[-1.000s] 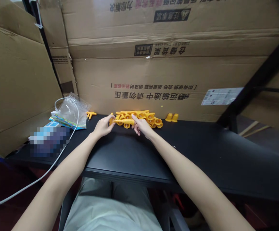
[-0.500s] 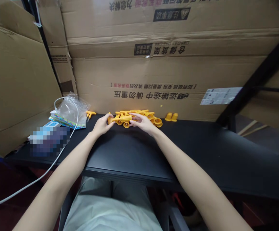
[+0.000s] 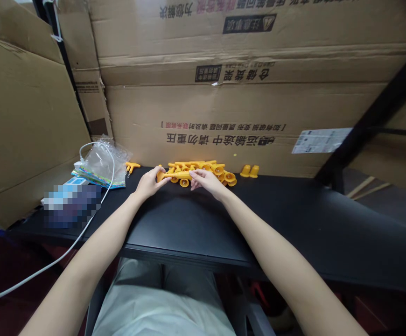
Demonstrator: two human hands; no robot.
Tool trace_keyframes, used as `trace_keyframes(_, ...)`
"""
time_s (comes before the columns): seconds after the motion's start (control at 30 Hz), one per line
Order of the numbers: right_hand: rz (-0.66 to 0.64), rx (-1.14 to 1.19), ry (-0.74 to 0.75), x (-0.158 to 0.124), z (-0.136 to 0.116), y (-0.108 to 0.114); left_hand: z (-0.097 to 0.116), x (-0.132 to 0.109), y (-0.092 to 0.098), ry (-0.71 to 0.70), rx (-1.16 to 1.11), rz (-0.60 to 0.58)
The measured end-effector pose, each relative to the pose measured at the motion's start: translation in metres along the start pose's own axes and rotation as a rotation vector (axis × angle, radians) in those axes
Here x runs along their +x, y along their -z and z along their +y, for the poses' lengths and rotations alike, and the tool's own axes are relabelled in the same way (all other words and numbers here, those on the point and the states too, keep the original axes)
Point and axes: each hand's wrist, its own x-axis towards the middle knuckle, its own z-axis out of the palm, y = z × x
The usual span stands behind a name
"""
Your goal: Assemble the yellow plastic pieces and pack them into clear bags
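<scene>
A yellow plastic corkscrew (image 3: 180, 175) lies level between my two hands, just in front of a pile of similar parts. My left hand (image 3: 149, 181) grips its wide left end between thumb and fingers. At the other end, the thumb and forefinger of my right hand (image 3: 206, 181) pinch the tip, the remaining fingers curled in. The heap of yellow corkscrew pieces (image 3: 219, 170) shows several bell-shaped cups and bar handles, partly hidden behind my right hand.
Yellow T-handles (image 3: 132, 166) with metal spirals lie at the left, beside a clear plastic bag (image 3: 100, 158) and a white cable (image 3: 84, 228). Two yellow cups (image 3: 249, 171) stand right of the heap. Cardboard (image 3: 196, 102) walls the back of the black table (image 3: 189, 228).
The fingers of my right hand have drawn in from an open curve to a pinch at the corkscrew's right end. My left hand keeps its hold in nearly the same place.
</scene>
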Motion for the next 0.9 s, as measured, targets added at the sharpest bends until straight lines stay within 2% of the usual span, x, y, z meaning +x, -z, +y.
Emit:
trace_keyframes(0.23, 0.062, -0.056, -0.069, 0.000, 0.002, -0.004, 0.001, 0.000, -0.001, -0.003, -0.003, -0.008)
trace_keyframes(0.4, -0.107, -0.017, 0.001, -0.002, 0.001, 0.006, 0.002, 0.000, -0.001, -0.010, 0.021, -0.012)
trace_keyframes(0.47, -0.138, -0.015, 0.016, -0.003, 0.002, 0.008, 0.002, 0.000, -0.002, -0.010, 0.022, -0.015)
trace_keyframes(0.9, -0.029, 0.076, -0.183, -0.005, -0.009, -0.009, 0.009, -0.001, -0.002, -0.045, 0.001, 0.027)
